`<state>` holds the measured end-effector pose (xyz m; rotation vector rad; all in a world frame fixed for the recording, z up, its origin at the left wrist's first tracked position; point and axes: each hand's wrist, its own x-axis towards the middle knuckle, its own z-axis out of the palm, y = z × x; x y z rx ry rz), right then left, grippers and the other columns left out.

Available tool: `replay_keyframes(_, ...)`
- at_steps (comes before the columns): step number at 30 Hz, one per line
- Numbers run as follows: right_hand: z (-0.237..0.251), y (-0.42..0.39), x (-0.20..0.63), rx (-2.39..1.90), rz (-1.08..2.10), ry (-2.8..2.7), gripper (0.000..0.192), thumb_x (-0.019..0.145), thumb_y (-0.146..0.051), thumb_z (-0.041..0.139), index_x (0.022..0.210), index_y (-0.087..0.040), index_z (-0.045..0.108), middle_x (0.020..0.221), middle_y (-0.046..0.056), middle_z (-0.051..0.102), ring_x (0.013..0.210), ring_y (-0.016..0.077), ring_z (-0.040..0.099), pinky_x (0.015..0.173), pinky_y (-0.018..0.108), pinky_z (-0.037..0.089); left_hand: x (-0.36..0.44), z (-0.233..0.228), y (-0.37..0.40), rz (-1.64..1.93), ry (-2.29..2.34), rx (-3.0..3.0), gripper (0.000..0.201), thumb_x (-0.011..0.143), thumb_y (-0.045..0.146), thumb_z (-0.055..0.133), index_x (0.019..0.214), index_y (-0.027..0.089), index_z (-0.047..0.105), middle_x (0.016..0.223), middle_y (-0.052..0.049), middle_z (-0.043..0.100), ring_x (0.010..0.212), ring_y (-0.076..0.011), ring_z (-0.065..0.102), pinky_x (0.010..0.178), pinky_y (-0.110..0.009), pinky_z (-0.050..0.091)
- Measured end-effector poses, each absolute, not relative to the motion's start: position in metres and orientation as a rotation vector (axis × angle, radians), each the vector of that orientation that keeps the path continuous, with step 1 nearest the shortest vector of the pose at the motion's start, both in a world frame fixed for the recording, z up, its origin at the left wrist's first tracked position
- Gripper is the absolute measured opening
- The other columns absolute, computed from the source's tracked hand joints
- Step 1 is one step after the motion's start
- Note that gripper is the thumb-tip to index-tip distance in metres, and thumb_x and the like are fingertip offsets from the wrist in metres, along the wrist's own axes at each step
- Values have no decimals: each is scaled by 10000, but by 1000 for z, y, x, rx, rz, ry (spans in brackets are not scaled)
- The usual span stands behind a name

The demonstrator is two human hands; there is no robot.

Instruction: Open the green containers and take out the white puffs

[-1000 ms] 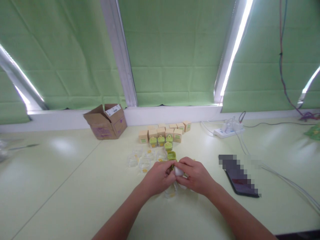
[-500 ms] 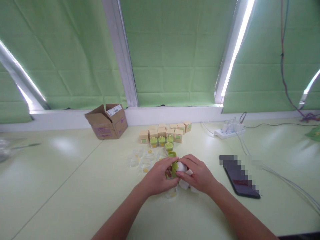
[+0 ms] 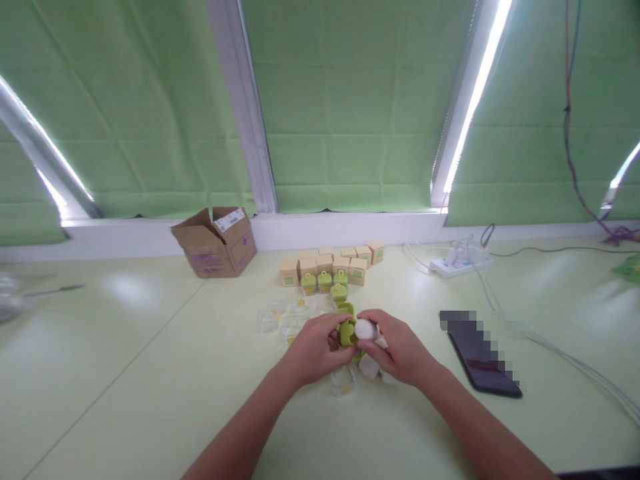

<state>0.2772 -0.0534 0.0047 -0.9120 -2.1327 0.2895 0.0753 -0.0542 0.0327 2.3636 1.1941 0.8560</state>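
Note:
My left hand (image 3: 317, 347) is closed around a green plastic lid (image 3: 347, 333), its hollow side turned to the right. In my right hand (image 3: 395, 343), thumb and fingers pinch a white rounded piece (image 3: 365, 329) close beside the lid; whether the two touch I cannot tell. Below the hands stands a clear container (image 3: 343, 382), and white pieces (image 3: 369, 366) lie partly under my right hand. Another green lid (image 3: 345, 309) lies just beyond my fingertips. Several clear containers (image 3: 269, 320) are left of my left hand, some partly hidden by it.
Small containers with green lids (image 3: 324, 281) stand in front of several small tan boxes (image 3: 289, 273). An open cardboard box (image 3: 217, 247) is at the back left. On the right are a black phone (image 3: 483, 360), a white power strip (image 3: 457, 265) and loose cables (image 3: 580, 365).
The white piece has shifted slightly right, away from the green lid. The lid has turned, so more of its hollow side shows. My left hand has tilted a little.

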Motion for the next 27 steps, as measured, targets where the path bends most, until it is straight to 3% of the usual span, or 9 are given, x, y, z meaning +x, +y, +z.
replay_keyframes(9, 12, -47, 296, -1136, 327, -1822, 263, 848, -372, 521, 1032, -184, 516, 812, 21, 602, 670, 144, 542, 616, 260, 450, 70, 24, -48, 969, 1242, 2267, 445, 712, 268, 661, 1141, 187, 575, 1025, -55, 651, 751, -142, 609, 691, -263, 526)
replay_keyframes(17, 10, -32, 315, -1417, 243, -1926, 313, 853, -413, 483, 983, -158, 610, 928, 78, 639, 797, 186, 584, 684, 292, 448, 69, 25, -49, 949, 1250, 2262, 437, 709, 270, 667, 1128, 180, 579, 1016, -54, 650, 741, -135, 602, 694, -262, 521)
replay_keyframes(22, -1, -21, 335, -1851, 134, -1965, 401, 866, -431, 447, 1106, -142, 586, 960, 118, 650, 844, 207, 604, 736, 296, 418, 69, 25, -49, 953, 1242, 2256, 441, 714, 272, 664, 1137, 189, 574, 1009, -51, 645, 735, -130, 600, 693, -260, 523)
replay_keyframes(27, -3, -21, 348, -2202, 227, -2093, 436, 856, -519, 390, 872, -169, 649, 873, 141, 680, 818, 267, 640, 641, 319, 412, 69, 23, -48, 960, 1231, 2241, 448, 712, 270, 667, 1142, 183, 575, 1016, -54, 638, 721, -123, 596, 687, -255, 527)
